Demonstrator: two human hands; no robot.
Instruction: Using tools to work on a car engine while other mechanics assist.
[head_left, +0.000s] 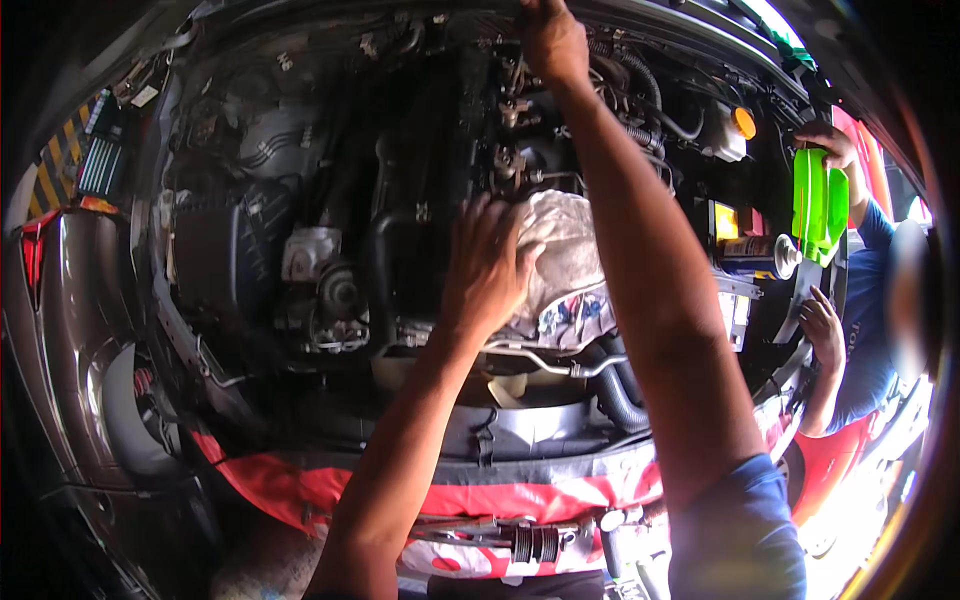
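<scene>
My left hand (490, 265) lies on the dark engine cover (420, 170), its fingers apart. The thumb side touches a crumpled off-white rag (562, 240), which rests on the engine beside a patterned cloth (575, 318). Stretched far across the engine bay, my right hand (555, 48) is at the upper edge of the view. Its fingers look curled together, but the tips are in shadow and partly cut off, so what they grip cannot be made out. Below that hand run metal fittings (512, 112) and hoses.
At right, a co-worker's hand (828, 142) is at a bright green jug (820, 205); the other hand (822, 328) is lower. Nearby are a blue spray can (750, 255) and a white reservoir with an orange cap (742, 123). A red cover (480, 497) drapes the front edge.
</scene>
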